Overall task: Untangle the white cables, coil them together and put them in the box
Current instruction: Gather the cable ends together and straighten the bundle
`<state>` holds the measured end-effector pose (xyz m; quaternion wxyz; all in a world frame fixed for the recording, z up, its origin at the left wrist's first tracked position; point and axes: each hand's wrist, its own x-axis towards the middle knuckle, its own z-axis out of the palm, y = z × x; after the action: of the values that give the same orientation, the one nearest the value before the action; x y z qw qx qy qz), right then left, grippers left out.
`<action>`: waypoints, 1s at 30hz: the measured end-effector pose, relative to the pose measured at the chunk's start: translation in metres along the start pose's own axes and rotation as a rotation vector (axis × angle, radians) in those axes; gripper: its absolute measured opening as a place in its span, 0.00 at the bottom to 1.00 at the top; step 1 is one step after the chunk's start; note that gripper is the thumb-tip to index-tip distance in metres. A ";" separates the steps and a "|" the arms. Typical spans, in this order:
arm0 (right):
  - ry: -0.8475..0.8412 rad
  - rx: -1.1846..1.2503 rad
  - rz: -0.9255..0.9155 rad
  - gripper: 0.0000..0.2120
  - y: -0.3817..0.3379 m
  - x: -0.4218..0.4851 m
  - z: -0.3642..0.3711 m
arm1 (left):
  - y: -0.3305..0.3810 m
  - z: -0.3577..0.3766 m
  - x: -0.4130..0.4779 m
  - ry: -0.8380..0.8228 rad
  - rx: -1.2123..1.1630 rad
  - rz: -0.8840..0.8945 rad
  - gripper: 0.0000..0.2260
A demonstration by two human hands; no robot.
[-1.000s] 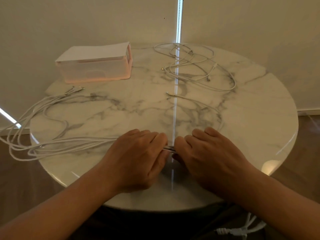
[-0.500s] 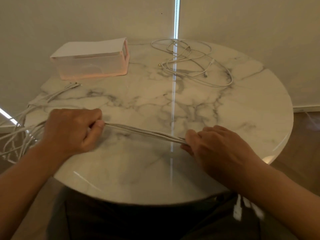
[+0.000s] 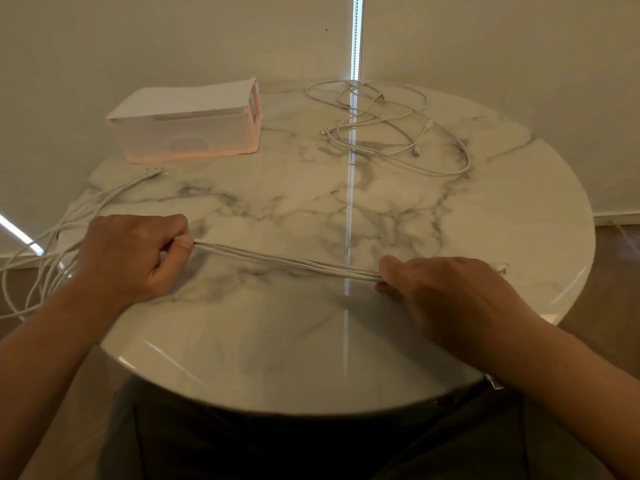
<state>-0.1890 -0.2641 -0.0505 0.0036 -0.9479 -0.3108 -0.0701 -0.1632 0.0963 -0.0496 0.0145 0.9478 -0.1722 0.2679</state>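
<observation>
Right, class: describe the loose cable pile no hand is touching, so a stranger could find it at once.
Start at the round marble table, then look to its far side, right of the translucent pink box. There lies a tangled heap of thin white cables. Unlike the straight bundle stretched between the left hand and right hand, it sprawls in loose loops.

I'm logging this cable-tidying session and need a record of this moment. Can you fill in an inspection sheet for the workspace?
Surface: round marble table, glossy.
Job's things: box far left, lid on; bundle stretched taut between both hands.
Clutter: nothing seen.
Hands: left hand and right hand both grip the bundle.
Cables: tangle lies loose far right; slack hangs off the left edge.
Surroundings: plain wall, vertical light strip.
</observation>
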 end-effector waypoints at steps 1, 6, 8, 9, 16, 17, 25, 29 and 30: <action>0.032 -0.006 0.008 0.10 0.000 -0.001 -0.001 | 0.000 0.000 0.000 0.000 -0.003 0.002 0.16; -0.071 -0.008 0.036 0.17 -0.003 -0.005 -0.012 | -0.004 0.004 0.001 -0.003 0.004 -0.029 0.15; -0.082 0.001 0.051 0.12 -0.002 -0.005 -0.015 | -0.005 0.004 0.001 0.001 0.006 -0.026 0.15; -0.087 0.011 0.063 0.09 -0.003 -0.004 -0.016 | -0.004 0.005 0.001 0.001 0.005 -0.022 0.16; 0.011 -0.024 0.220 0.11 -0.021 0.013 -0.025 | -0.003 0.007 0.003 -0.002 0.009 -0.030 0.16; 0.008 0.001 0.246 0.11 -0.023 0.014 -0.023 | -0.003 0.007 0.003 0.004 0.013 -0.037 0.16; 0.076 0.084 0.189 0.12 -0.012 0.012 0.000 | -0.007 0.007 0.003 -0.007 -0.014 -0.045 0.15; 0.062 0.119 0.176 0.13 -0.009 0.009 0.000 | -0.006 0.008 0.002 -0.018 -0.012 -0.040 0.15; 0.057 0.125 0.182 0.14 -0.007 0.007 0.000 | -0.007 0.008 0.002 -0.021 -0.010 -0.028 0.15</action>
<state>-0.1876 -0.2540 -0.0494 0.0779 -0.9678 -0.2268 -0.0768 -0.1553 0.1008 -0.0546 0.0211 0.9528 -0.1603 0.2570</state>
